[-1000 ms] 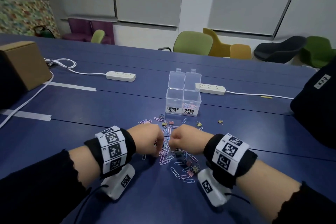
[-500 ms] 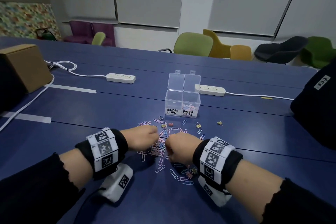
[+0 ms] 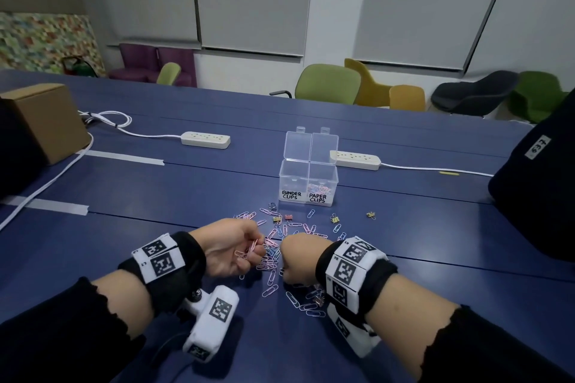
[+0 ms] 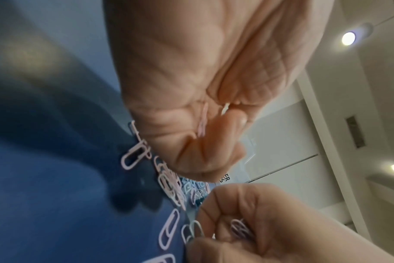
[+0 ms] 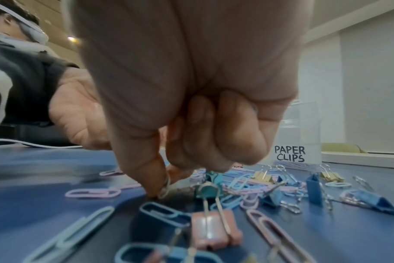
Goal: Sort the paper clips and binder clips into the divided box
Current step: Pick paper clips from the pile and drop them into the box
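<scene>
We are in the gathering step, both hands down in the scatter of clips on the blue table (image 3: 404, 227). Our left hand (image 3: 231, 247) is curled, thumb pressed to the fingers, with pink paper clips (image 3: 249, 250) pinched between them; the left wrist view shows a pink clip (image 4: 202, 122) tucked against the palm. Our right hand (image 3: 300, 260) is also curled, and from the left wrist view it has a few pale clips (image 4: 240, 230) bunched inside the fingers. In the right wrist view its thumb and forefinger reach to the tabletop and pinch one more pale paper clip (image 5: 165, 185) that stands on edge.

The loose paper clips (image 3: 273, 267) lie mostly between the two hands and just below the right one. Binder clips are mixed in: a pink one (image 5: 214, 229) just nearer than the right fingertips, blue ones (image 5: 314, 190) beyond them, and gold ones (image 3: 334, 219) farther ahead. The clear divided box (image 3: 308, 183) stands ahead of both hands, lids open, its right-hand cell labelled for paper clips and already holding some; the left-hand cell, for binder clips, looks empty.

We judge the task early: most clips are still on the table. Next we should lift the pinched clip clear, carry both handfuls forward and release them over the right-hand cell, keeping the fingers closed on the way so nothing slips out, and taking care no binder clip rides along.
</scene>
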Tool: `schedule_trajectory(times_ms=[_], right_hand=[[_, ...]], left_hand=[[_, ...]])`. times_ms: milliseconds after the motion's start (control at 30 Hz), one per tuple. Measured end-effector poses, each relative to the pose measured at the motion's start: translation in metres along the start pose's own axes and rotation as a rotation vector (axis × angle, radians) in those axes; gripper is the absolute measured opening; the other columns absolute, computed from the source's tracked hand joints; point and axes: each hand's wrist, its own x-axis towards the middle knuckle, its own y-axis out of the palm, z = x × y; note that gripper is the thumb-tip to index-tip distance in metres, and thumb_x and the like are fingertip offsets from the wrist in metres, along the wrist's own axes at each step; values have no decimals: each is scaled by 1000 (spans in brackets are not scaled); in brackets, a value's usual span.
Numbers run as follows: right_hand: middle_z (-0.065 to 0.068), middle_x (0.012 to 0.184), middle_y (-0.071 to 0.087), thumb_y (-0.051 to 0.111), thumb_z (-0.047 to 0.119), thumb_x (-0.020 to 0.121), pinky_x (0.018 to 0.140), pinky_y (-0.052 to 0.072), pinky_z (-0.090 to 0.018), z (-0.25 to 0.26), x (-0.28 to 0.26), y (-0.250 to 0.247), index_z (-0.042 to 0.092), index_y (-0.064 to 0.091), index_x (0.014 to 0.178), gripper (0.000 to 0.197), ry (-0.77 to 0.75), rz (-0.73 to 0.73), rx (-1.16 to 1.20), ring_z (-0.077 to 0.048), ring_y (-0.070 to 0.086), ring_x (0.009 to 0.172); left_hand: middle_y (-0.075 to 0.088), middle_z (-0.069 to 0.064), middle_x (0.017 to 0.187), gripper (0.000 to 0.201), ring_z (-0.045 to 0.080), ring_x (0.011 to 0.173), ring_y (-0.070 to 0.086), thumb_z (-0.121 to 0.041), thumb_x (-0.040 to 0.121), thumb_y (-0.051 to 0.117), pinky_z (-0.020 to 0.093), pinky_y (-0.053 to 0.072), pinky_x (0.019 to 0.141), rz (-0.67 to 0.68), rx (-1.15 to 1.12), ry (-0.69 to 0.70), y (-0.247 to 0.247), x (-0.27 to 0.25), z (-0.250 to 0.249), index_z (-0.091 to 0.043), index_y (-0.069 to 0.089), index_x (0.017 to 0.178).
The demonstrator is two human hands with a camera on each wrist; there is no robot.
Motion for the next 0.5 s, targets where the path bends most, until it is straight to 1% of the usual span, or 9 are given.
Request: schedule_trajectory(times_ms=[67, 133, 233, 300, 333, 367, 400, 433, 500], right_hand=[[-2, 60, 42, 56, 17, 87, 64, 42, -27, -1, 0, 1, 12, 39, 59, 33, -6, -1, 20, -28, 50, 72], [-3, 58, 42, 55, 17, 86, 60, 40, -25, -5, 0, 1, 12, 40, 57, 33, -5, -15, 91, -27, 48, 69], [-5, 67, 49, 54, 19, 86, 60, 41, -25, -24, -1, 0, 12, 47, 67, 21, 35, -34, 359, -22, 46, 64], [-4, 68, 47, 54, 18, 89, 52, 39, -23, -43, -5, 0, 15, 47, 70, 20, 58, -30, 632, -15, 41, 53], [-1, 64, 45, 53, 16, 91, 46, 36, -21, -53, -8, 1, 16, 46, 69, 23, 71, -29, 845, -11, 38, 48], [1, 61, 42, 53, 12, 91, 41, 31, -18, -62, -11, 3, 17, 45, 68, 25, 92, -34, 1116, -9, 35, 45], [2, 60, 41, 51, 7, 92, 39, 27, -17, -70, -14, 5, 16, 45, 68, 26, 109, -48, 1384, -8, 31, 44], [1, 60, 41, 49, 3, 92, 38, 23, -17, -79, -15, 6, 15, 44, 68, 27, 116, -68, 1595, -8, 29, 44], [-2, 61, 44, 46, -3, 91, 39, 19, -17, -94, -15, 9, 13, 44, 68, 28, 128, -89, 1835, -8, 28, 45]], left_hand=[[45, 3, 59, 22, 11, 44, 40, -9, 89, 34, 15, 27, 32, -19, 15, -12, 0, 0, 1, -9, 46, 70], [49, 5, 60, 23, 14, 45, 46, -10, 89, 36, 17, 34, 34, -38, 45, -33, 0, 0, 1, -7, 51, 71], [51, 5, 63, 26, 15, 46, 49, -15, 91, 40, 19, 42, 38, -49, 61, -51, -1, 1, -7, -6, 53, 70], [51, 6, 65, 28, 15, 49, 49, -21, 92, 41, 21, 43, 41, -23, 48, -46, -2, 4, -17, -6, 52, 72], [52, 6, 65, 29, 16, 51, 48, -24, 93, 40, 22, 44, 44, -7, 39, -39, -1, 6, -23, -6, 52, 73], [52, 7, 67, 31, 16, 54, 48, -26, 94, 40, 22, 44, 47, 5, 31, -28, 0, 9, -29, -6, 53, 75], [53, 7, 68, 33, 17, 57, 47, -29, 96, 39, 24, 43, 50, 10, 23, -12, 3, 12, -37, -5, 53, 78], [53, 8, 70, 35, 17, 58, 47, -32, 97, 39, 24, 44, 52, 10, 13, 8, 6, 17, -45, -5, 53, 80], [51, 7, 71, 38, 16, 60, 47, -38, 98, 38, 25, 45, 53, 2, -26, 55, 18, 27, -64, -5, 52, 85]])
